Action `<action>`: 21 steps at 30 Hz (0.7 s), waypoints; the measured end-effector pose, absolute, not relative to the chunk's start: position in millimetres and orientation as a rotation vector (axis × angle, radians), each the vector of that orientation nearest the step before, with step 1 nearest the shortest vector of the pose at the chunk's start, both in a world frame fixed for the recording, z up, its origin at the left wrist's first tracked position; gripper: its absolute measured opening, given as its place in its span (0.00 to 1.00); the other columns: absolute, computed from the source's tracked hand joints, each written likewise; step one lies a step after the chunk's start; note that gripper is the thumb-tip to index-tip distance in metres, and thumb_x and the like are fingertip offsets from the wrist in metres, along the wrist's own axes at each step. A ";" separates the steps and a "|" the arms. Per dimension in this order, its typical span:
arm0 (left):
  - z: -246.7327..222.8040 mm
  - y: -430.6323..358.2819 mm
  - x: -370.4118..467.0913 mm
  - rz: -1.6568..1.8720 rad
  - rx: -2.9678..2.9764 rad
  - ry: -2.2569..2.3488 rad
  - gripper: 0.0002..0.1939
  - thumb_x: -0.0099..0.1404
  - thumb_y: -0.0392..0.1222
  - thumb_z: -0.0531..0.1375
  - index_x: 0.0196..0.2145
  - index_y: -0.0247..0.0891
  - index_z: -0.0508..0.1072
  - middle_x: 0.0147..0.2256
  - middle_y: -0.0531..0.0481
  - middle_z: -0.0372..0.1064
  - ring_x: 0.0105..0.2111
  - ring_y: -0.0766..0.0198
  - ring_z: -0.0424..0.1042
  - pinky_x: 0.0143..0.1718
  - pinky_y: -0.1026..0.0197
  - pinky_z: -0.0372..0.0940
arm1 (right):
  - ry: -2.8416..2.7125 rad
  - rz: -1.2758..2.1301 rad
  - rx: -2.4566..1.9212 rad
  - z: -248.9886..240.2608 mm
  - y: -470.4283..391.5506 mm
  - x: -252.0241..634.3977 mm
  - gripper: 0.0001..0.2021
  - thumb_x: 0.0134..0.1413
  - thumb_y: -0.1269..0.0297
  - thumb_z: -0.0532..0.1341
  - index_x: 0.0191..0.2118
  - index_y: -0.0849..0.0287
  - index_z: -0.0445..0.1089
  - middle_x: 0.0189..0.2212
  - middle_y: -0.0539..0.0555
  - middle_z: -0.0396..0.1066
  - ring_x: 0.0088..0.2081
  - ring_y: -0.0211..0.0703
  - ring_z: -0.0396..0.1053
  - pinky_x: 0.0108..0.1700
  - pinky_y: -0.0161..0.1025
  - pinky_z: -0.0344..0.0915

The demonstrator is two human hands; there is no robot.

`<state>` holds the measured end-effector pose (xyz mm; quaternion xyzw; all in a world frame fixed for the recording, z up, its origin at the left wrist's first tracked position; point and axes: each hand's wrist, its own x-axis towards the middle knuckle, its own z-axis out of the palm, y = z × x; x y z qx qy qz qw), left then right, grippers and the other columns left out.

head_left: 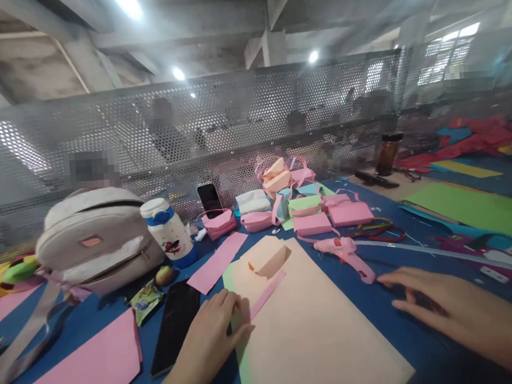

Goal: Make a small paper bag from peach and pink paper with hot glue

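My left hand (215, 329) rests at the left edge of a stack of cream paper (316, 334), thumb apart from its curled fingers. Close to those fingertips lies a narrow pink paper strip (267, 295). A folded cream paper piece (268, 256), box-like with a small orange patch, sits beyond the strip on the stack. My right hand (439, 302) hovers at the right, fingers spread and holding nothing. Its fingertips are near the handle of a pink hot glue gun (346, 255), which lies on the blue table.
Small folded paper bags (308, 223) line the back, before a perforated metal screen (233, 123). On the left are a backpack (97, 241), bottle (171, 236), black phone (175, 323) and pink sheets (79, 368). Scissors (375, 228) and green sheets (471, 206) lie right.
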<state>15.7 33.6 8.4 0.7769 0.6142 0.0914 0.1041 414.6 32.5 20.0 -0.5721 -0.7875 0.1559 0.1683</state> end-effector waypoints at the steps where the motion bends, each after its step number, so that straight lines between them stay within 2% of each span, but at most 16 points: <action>1: 8.6 33.3 16.2 0.215 2.287 1.803 0.07 0.63 0.44 0.61 0.33 0.39 0.69 0.36 0.47 0.70 0.37 0.54 0.70 0.40 0.56 0.60 | -2.297 0.521 -1.580 25.3 26.7 409.5 0.18 0.58 0.52 0.57 0.49 0.52 0.76 0.39 0.57 0.78 0.37 0.53 0.76 0.38 0.42 0.71; 4: 10.4 34.1 20.1 0.163 2.267 1.747 0.04 0.62 0.40 0.59 0.30 0.38 0.68 0.34 0.49 0.69 0.35 0.57 0.69 0.39 0.58 0.59 | -2.413 0.694 -1.457 41.1 19.1 388.4 0.14 0.59 0.55 0.58 0.47 0.50 0.75 0.35 0.53 0.78 0.31 0.46 0.74 0.34 0.38 0.68; 8: 11.7 36.8 25.7 0.231 2.207 1.685 0.05 0.61 0.35 0.56 0.28 0.38 0.68 0.31 0.50 0.69 0.31 0.61 0.69 0.33 0.62 0.57 | -2.530 0.709 -1.268 51.3 27.1 353.8 0.11 0.62 0.63 0.57 0.48 0.50 0.73 0.40 0.51 0.76 0.38 0.45 0.73 0.38 0.37 0.66; 12: 4.9 43.7 27.2 0.302 2.158 1.647 0.07 0.65 0.38 0.53 0.30 0.38 0.69 0.25 0.53 0.69 0.25 0.63 0.67 0.26 0.65 0.54 | -2.592 0.658 -0.992 36.4 47.4 315.0 0.15 0.63 0.69 0.55 0.54 0.53 0.67 0.51 0.54 0.71 0.48 0.47 0.71 0.49 0.41 0.64; 14: 1.1 48.3 28.7 0.342 2.156 1.614 0.06 0.61 0.37 0.56 0.27 0.38 0.69 0.24 0.53 0.67 0.24 0.64 0.66 0.26 0.65 0.53 | -2.643 0.602 -0.886 22.1 57.3 295.6 0.17 0.63 0.70 0.55 0.56 0.54 0.64 0.53 0.56 0.68 0.50 0.48 0.70 0.47 0.40 0.65; 17: 0.5 50.7 36.5 0.475 2.167 1.550 0.03 0.55 0.33 0.59 0.24 0.38 0.69 0.27 0.52 0.68 0.27 0.63 0.66 0.29 0.65 0.54 | -2.647 0.484 -0.846 1.9 66.7 272.9 0.20 0.63 0.69 0.55 0.60 0.57 0.60 0.57 0.60 0.64 0.51 0.49 0.69 0.46 0.40 0.66; 19: 3.3 47.1 44.2 0.580 2.143 1.494 0.03 0.56 0.35 0.58 0.26 0.37 0.69 0.28 0.52 0.68 0.29 0.63 0.66 0.30 0.65 0.56 | -2.588 0.482 -0.859 -7.2 69.5 265.5 0.15 0.64 0.68 0.55 0.55 0.57 0.66 0.53 0.58 0.68 0.48 0.49 0.70 0.43 0.39 0.65; 21: 5.8 41.1 50.3 0.670 2.092 1.437 0.05 0.59 0.37 0.57 0.27 0.37 0.70 0.26 0.53 0.68 0.28 0.64 0.66 0.29 0.66 0.57 | -2.513 0.525 -0.874 -12.4 70.9 264.7 0.09 0.66 0.66 0.55 0.46 0.56 0.71 0.44 0.54 0.73 0.43 0.47 0.71 0.42 0.38 0.62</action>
